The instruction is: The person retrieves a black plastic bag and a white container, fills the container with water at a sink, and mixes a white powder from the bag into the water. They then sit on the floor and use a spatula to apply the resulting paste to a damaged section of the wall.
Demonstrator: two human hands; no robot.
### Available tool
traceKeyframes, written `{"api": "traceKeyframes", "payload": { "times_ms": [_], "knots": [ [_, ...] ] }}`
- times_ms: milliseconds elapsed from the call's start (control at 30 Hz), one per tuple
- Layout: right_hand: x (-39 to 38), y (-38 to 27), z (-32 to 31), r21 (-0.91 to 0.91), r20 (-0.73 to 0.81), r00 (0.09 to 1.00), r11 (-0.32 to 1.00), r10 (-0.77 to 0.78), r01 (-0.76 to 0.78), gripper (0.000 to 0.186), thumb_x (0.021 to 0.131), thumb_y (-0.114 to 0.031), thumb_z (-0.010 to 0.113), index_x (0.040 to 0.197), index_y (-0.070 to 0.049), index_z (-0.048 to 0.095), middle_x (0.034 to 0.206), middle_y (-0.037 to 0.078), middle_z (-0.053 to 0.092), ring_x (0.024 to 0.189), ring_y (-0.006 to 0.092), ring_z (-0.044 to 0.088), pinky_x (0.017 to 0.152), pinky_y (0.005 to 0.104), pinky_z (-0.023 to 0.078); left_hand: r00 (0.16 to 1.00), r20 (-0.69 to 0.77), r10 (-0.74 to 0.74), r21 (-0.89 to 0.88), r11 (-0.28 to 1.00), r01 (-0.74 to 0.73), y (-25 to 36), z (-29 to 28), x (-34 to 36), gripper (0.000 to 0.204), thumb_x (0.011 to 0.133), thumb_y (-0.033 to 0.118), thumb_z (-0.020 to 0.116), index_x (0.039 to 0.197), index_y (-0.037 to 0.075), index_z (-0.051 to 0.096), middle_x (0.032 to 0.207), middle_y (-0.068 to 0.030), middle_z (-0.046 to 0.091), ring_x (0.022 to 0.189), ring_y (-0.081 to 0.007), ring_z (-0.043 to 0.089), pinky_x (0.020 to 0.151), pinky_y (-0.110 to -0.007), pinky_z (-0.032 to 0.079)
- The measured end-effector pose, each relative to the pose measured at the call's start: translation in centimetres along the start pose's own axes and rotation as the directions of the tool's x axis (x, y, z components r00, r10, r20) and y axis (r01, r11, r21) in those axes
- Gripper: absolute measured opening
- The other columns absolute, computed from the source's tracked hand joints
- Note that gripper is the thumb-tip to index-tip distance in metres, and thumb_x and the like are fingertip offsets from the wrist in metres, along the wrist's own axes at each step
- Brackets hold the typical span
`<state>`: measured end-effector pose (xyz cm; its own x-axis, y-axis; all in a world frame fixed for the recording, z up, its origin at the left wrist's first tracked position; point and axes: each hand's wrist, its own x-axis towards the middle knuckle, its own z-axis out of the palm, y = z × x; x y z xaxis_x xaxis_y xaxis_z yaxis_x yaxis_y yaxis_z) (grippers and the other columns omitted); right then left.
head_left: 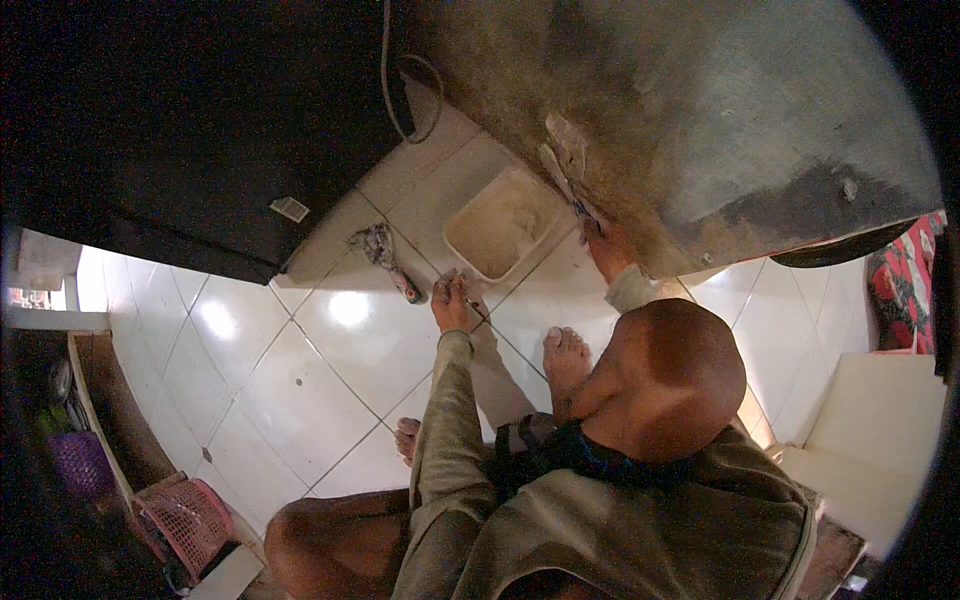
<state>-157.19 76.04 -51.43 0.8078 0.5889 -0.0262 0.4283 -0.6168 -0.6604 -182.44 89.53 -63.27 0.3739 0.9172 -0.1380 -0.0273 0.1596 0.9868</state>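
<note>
My right hand is closed round the handle of a putty knife, whose pale blade lies against the lower wall. A rough whitish patch of filler sits on the wall beside the blade. My left hand is low over the floor by the tray's near left corner, fingers slightly apart, with nothing visible in them. The shallow white tray holds beige, powdery-looking material. To the left of that hand, a second scraper, its blade smeared with grey-white paste, rests on the tiles.
The stained grey-brown wall rises ahead on the right. A large dark cabinet-like piece stands at the left, with a grey cable hanging beside it. A pink basket is at the lower left. My bare foot rests on the white tiles.
</note>
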Motion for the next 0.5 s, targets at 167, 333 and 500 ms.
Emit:
{"api": "traceKeyframes", "payload": {
  "times_ms": [167,333,500],
  "knots": [
    [2.3,1.5,-2.1,-0.097,-0.113,0.985,0.988,-0.13,0.119,0.033,0.086,-0.017,0.05,0.115,-0.003,0.058,0.101,0.016,0.063,0.092,0.0314,0.056,0.089,0.0367,0.041,0.995,0.001,-0.104,-0.269,0.958,0.1,-2.0,-0.3,0.1,0.032,0.09,0.014,0.054,0.116,-0.004,0.051,0.106,-0.0121,0.058,0.092,-0.0183,0.058,0.082,-0.029,0.047],
    [-1.1,5.4,-3.9,-0.001,-0.21,0.925,0.946,-0.318,0.325,0.036,0.087,-0.014,0.051,0.121,-0.006,0.055,0.099,0.011,0.062,0.088,0.0221,0.057,0.082,0.0308,0.043,0.994,0.005,-0.107,-0.328,0.939,0.102,-2.1,-0.4,-0.2,0.032,0.09,0.015,0.054,0.116,-0.004,0.051,0.107,-0.0131,0.058,0.093,-0.0192,0.058,0.082,-0.03,0.048],
    [-5.8,6.7,-4.6,0.297,0.032,0.986,0.94,0.163,-0.165,0.038,0.089,-0.029,0.048,0.124,-0.016,0.054,0.102,0.013,0.062,0.084,0.0233,0.058,0.08,0.0355,0.045,0.999,0.004,-0.049,-0.097,0.994,0.049,-1.6,-0.6,-0.3,0.03,0.091,0.013,0.053,0.115,-0.003,0.051,0.105,-0.0106,0.059,0.091,-0.0181,0.059,0.08,-0.03,0.048]
  ]
}}
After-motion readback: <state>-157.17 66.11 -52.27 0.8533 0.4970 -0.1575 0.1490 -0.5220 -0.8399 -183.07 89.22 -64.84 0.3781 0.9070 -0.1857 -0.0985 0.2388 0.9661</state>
